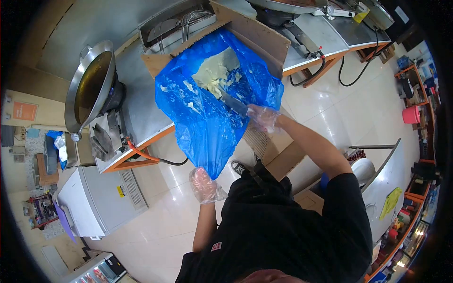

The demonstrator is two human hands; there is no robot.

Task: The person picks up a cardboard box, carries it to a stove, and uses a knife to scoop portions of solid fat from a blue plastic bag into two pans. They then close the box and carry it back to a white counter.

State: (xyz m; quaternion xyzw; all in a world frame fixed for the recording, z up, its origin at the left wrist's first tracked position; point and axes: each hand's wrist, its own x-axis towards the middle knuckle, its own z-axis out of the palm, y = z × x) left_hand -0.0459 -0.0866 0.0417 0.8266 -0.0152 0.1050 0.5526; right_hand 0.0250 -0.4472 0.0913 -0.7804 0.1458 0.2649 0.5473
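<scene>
A pale yellow block of fat, like butter or margarine (217,69), lies in a blue plastic bag (188,113) that lines an open cardboard box (257,33). Its near side is cut and crumbly, and smears cling to the plastic. My right hand (264,117), in a clear plastic glove, is closed around the handle of a broad-bladed knife (233,103); the blade's tip touches the lower edge of the block. Also gloved, my left hand (205,184) grips the bag's lower edge and pulls it taut towards me.
A wide wok of oil (92,82) sits on a burner at the left of the metal table (141,89). Behind the box is a tray of wire utensils (177,30). Another pan (288,5) stands at the back. A white chest freezer (101,198) is at the lower left.
</scene>
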